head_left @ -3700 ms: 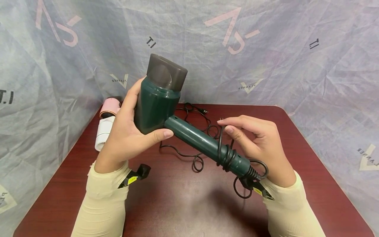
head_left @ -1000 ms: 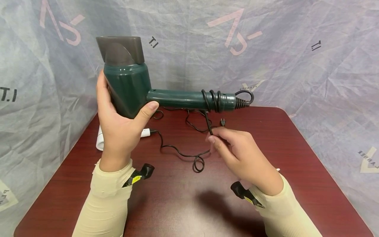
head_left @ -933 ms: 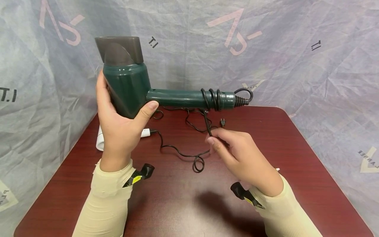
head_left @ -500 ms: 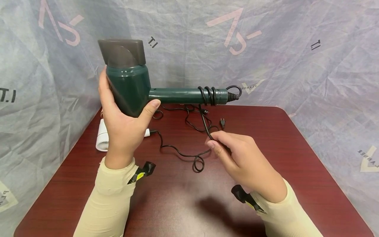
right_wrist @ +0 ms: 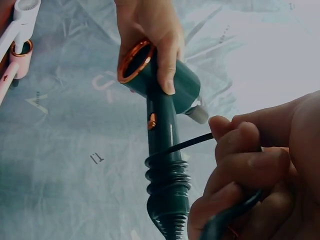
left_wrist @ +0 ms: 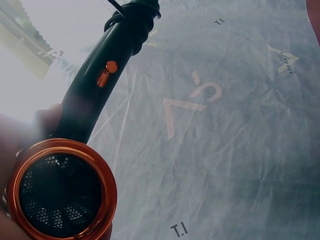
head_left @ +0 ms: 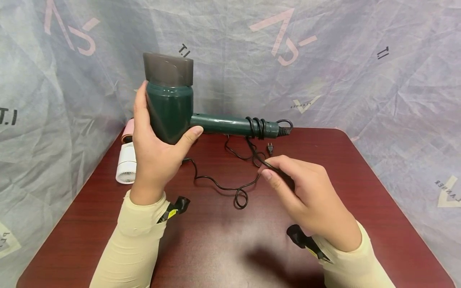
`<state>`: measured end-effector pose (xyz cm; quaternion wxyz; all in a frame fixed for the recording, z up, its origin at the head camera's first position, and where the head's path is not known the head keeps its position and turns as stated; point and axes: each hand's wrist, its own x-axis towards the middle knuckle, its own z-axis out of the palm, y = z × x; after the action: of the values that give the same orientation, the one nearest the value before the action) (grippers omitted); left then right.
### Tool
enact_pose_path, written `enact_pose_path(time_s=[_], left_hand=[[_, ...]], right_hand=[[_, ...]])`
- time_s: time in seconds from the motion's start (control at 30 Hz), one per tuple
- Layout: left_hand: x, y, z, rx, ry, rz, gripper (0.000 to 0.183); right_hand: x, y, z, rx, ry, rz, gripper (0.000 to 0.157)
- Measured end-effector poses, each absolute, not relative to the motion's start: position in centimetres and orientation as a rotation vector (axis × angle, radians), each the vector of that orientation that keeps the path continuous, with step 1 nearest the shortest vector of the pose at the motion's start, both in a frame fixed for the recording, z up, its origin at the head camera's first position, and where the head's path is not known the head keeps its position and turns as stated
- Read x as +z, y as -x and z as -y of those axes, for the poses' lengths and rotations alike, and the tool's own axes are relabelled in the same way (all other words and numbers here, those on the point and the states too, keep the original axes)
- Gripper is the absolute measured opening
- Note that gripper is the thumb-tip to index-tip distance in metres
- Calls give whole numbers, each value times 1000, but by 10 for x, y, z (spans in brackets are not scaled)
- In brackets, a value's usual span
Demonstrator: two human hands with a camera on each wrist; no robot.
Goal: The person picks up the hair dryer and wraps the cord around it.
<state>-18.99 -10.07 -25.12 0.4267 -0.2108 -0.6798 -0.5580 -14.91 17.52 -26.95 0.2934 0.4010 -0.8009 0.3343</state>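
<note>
My left hand (head_left: 153,160) holds a dark green hair dryer (head_left: 171,112) by its barrel, thumb near the base of the handle. Its smoky nozzle (head_left: 168,70) points up and the handle reaches out to the right. Black power cord (right_wrist: 167,175) is wound several times around the handle's end. Off those coils runs a taut stretch, which my right hand (head_left: 306,188) pinches between thumb and fingertips; more cord passes through the curled fingers in the right wrist view. An orange switch (left_wrist: 107,72) and orange-rimmed air inlet (left_wrist: 62,195) show in the left wrist view.
A white hair dryer (head_left: 126,164) and a pink one (head_left: 128,130) lie at the left edge of the red-brown table (head_left: 216,248), partly hidden behind my left hand. Loose black cord (head_left: 219,186) and a plug (head_left: 270,149) lie mid-table. Grey cloth (head_left: 230,52) surrounds the table.
The hair dryer, tilted diagonally at first, was levelled at the left, then shifted back right and slightly down. My right hand has gone from near the plug end to the cord below the handle, then rightward.
</note>
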Motion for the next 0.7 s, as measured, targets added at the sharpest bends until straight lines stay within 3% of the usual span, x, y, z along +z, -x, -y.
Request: enact_pose_path(time_s=[0.2, 0.7], left_hand=[[-254, 192, 99, -1356, 497, 1784, 101], [-254, 190, 97, -1246, 524, 1865, 102]], right_hand=[[-266, 147, -179, 945, -1011, 2108, 16], [-264, 150, -186, 983, -957, 2035, 15]])
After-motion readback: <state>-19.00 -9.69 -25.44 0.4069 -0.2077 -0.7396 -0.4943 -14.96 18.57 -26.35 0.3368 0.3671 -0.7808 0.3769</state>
